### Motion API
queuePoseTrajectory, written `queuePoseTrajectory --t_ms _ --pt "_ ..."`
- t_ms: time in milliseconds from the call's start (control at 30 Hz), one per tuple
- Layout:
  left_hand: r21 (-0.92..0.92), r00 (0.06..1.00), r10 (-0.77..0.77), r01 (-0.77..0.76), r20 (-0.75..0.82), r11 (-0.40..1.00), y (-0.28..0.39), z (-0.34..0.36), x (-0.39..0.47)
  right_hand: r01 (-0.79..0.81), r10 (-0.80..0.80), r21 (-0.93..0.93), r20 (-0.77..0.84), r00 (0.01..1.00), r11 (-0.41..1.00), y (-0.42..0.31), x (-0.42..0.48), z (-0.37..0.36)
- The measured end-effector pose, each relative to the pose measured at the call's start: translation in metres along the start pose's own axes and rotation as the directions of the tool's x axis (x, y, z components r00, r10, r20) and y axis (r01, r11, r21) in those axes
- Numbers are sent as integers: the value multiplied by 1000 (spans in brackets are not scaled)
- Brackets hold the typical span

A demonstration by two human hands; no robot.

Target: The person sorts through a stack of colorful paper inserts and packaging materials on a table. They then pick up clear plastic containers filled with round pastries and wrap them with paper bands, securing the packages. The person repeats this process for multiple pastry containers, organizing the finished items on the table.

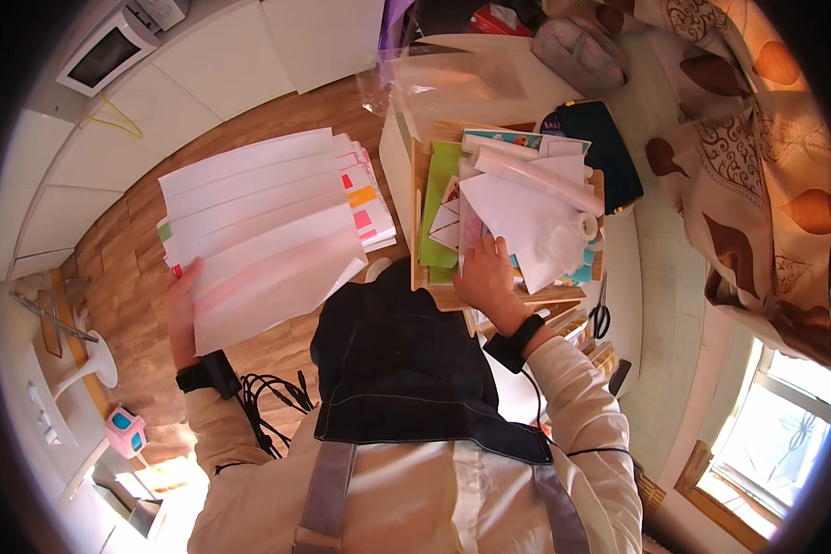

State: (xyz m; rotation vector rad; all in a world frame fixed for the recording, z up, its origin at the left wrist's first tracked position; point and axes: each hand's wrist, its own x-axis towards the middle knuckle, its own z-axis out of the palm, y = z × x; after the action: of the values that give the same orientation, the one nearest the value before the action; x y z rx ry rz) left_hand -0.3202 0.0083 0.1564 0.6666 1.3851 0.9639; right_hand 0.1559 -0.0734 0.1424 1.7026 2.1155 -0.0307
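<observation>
My left hand (183, 298) grips the lower left edge of a stack of large paper sheets (263, 228); coloured page edges stick out at its right. At the near side of a wooden tray (416, 208), my right hand (486, 277) touches the papers, its fingertips partly over them. The tray bears a green folder (440, 242), a white paper sheet (519, 201), rolled sheets (537, 181) and a roll of clear tape (586, 226). Whether the right fingers grip a sheet, I cannot tell.
Clear plastic film (450, 79) lies beyond the tray. Right of it are a dark blue pouch (595, 156) and black-handled scissors (600, 322). A grey bag (580, 55) and a red tissue box (500, 19) stand farther back. Black cables (270, 401) hang near my left forearm.
</observation>
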Motion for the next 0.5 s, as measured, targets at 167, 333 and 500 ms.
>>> queuePoseTrajectory --t_ms 167,333,500 --pt "-32 999 42 -43 -30 999 10 19 -13 83 -78 16 -213 974 996 10 0 7" --pt "-20 999 9 -9 -41 1000 5 8 -16 304 -259 63 -377 889 951 34 4 -14" --pt "20 999 10 -9 -42 1000 1 0 -12 223 -30 365 -465 885 904 55 6 -27"
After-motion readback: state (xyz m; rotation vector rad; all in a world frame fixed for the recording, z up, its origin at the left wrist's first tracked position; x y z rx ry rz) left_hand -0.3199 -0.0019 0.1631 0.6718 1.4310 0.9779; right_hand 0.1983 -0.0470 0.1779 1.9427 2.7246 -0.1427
